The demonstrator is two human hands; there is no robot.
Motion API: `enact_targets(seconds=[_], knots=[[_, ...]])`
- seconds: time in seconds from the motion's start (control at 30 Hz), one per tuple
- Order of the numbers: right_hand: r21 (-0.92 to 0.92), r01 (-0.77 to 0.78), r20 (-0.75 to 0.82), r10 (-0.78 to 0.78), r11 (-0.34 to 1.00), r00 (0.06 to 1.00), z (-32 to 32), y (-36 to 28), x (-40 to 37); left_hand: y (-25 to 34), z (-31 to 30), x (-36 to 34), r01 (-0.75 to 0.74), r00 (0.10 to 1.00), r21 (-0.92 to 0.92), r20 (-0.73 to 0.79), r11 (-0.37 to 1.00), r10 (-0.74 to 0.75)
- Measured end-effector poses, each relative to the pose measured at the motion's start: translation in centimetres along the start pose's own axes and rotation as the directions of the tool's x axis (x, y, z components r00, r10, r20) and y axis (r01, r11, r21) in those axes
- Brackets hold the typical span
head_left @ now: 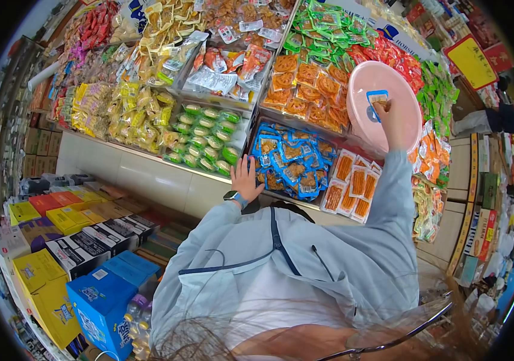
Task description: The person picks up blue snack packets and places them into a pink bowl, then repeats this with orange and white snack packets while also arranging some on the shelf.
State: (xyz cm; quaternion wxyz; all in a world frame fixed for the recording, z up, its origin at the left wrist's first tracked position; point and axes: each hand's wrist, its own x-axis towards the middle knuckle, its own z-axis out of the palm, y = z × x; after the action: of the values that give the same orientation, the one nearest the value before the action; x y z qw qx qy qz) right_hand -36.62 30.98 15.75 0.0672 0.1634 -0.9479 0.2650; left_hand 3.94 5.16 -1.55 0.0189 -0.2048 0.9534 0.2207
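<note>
My right hand [387, 117] pinches a small blue-edged snack packet [377, 94] over the inside of a pink plastic basin [412, 99]. Something blue, partly covered by the hand, shows lower in the basin. My left hand [246, 180] lies with fingers spread on the front edge of the display, beside a bin of blue snack packets [293, 157]. Left of that hand are green-and-white packets [200, 137]. Clear packs of orange-brown sticks [353, 185] lie right of the blue ones, and orange snack packs [308, 90] sit behind them.
More bagged snacks fill the display, including green packets [323, 27] and yellow packets [139, 117]. Cartons, among them a blue box [103, 301], stand low on the left. A yellow sign [471, 62] hangs at the right; another person [498, 119] is beyond it.
</note>
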Motion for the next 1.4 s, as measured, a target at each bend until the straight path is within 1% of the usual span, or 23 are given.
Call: enact_targets(seconds=[0.07,0.1,0.13,0.17,0.2,0.23,0.27,0.33,0.37,0.4,0.43,0.53,0.63,0.73,0.77,0.87,0.97,1.07,1.17,1.27,1.3,1.37,1.4], knots=[[0.199,0.086,-0.070,-0.073,0.976,0.995,-1.2,-4.2,-4.3,-0.1,0.3,0.1,-0.013,1.000,-0.026,-0.013,1.000,0.012],[0.445,0.020,0.051,-0.048,0.896,0.998,-1.3,-7.4,-7.3,-0.2,0.1,0.1,-0.023,1.000,-0.066,-0.013,0.998,0.022],[0.652,-0.076,0.170,-0.049,0.755,0.984,-0.8,-10.2,-9.9,-0.5,0.3,0.1,-0.027,0.999,-0.089,-0.027,0.996,0.024],[0.610,-0.129,0.356,-0.125,0.782,0.926,1.5,-10.0,-11.7,-0.7,0.6,0.0,-0.033,0.999,-0.113,-0.041,0.993,0.028],[0.604,-0.277,0.449,-0.032,0.747,0.893,4.1,-11.7,-14.0,-0.8,0.7,0.1,-0.039,0.998,-0.139,-0.056,0.990,0.031],[0.410,-0.232,0.551,-0.037,0.882,0.833,6.2,-12.6,-15.6,-0.7,0.4,0.2,-0.027,0.998,-0.197,-0.054,0.980,0.017],[0.490,-0.163,0.493,-0.118,0.857,0.862,9.0,-13.2,-17.4,-0.6,0.4,0.3,-0.040,0.997,-0.207,-0.070,0.978,0.026],[0.283,-0.139,0.583,-0.055,0.949,0.811,12.3,-15.0,-18.6,-0.5,0.4,0.5,-0.059,0.994,-0.225,-0.107,0.973,0.035],[0.144,-0.038,0.559,-0.050,0.989,0.827,13.5,-16.3,-19.0,-0.1,-0.2,0.8,-0.110,0.989,-0.296,-0.130,0.949,0.075],[0.001,0.060,0.538,-0.051,0.998,0.842,14.5,-17.5,-19.3,0.2,-0.2,1.0,-0.126,0.988,-0.297,-0.129,0.946,0.091],[-0.146,0.150,0.514,-0.055,0.978,0.856,15.1,-18.0,-19.5,0.5,-0.3,1.3,-0.145,0.986,-0.298,-0.128,0.944,0.111],[-0.103,0.200,0.396,-0.144,0.974,0.907,15.3,-17.6,-20.5,1.4,-0.6,2.7,-0.208,0.977,-0.264,-0.101,0.942,0.188],[0.076,0.185,0.108,-0.192,0.980,0.975,14.9,-16.8,-22.4,2.3,-1.3,4.5,-0.266,0.964,-0.264,-0.064,0.927,0.258],[0.092,0.082,0.196,-0.098,0.992,0.976,13.2,-15.1,-24.7,3.2,-1.3,6.7,-0.325,0.946,-0.180,-0.079,0.928,0.316],[0.127,0.073,0.178,-0.095,0.989,0.979,12.5,-14.3,-25.6,3.5,-1.4,7.4,-0.316,0.949,-0.179,-0.070,0.932,0.308],[0.101,0.027,0.146,-0.042,0.995,0.988,11.2,-11.3,-29.1,3.5,-1.1,10.0,-0.341,0.939,-0.105,0.005,0.934,0.344],[0.171,-0.084,0.064,0.074,0.982,0.995,10.9,-8.5,-33.5,3.7,-1.7,11.8,-0.348,0.936,-0.128,0.001,0.929,0.351],[0.217,-0.307,0.120,0.286,0.927,0.951,10.1,-7.0,-37.3,3.5,-1.2,13.0,-0.363,0.931,-0.142,-0.012,0.921,0.365],[0.252,-0.373,0.082,0.364,0.893,0.928,9.3,-6.1,-39.2,3.5,-1.1,12.7,-0.368,0.929,-0.191,-0.042,0.910,0.367],[0.211,-0.413,0.006,0.421,0.886,0.907,8.7,-4.5,-39.7,4.2,-1.5,11.1,-0.375,0.927,-0.205,-0.103,0.904,0.361],[0.191,-0.409,0.002,0.416,0.892,0.909,8.5,-3.7,-39.6,4.8,-2.0,10.3,-0.379,0.925,-0.205,-0.106,0.902,0.365],[0.149,-0.398,-0.001,0.403,0.905,0.915,7.8,-1.7,-39.2,6.5,-2.7,8.6,-0.468,0.880,-0.165,-0.176,0.868,0.441],[0.116,-0.378,-0.039,0.384,0.919,0.922,7.0,-0.9,-38.6,7.5,-2.5,7.8,-0.508,0.854,-0.144,-0.210,0.849,0.475]])
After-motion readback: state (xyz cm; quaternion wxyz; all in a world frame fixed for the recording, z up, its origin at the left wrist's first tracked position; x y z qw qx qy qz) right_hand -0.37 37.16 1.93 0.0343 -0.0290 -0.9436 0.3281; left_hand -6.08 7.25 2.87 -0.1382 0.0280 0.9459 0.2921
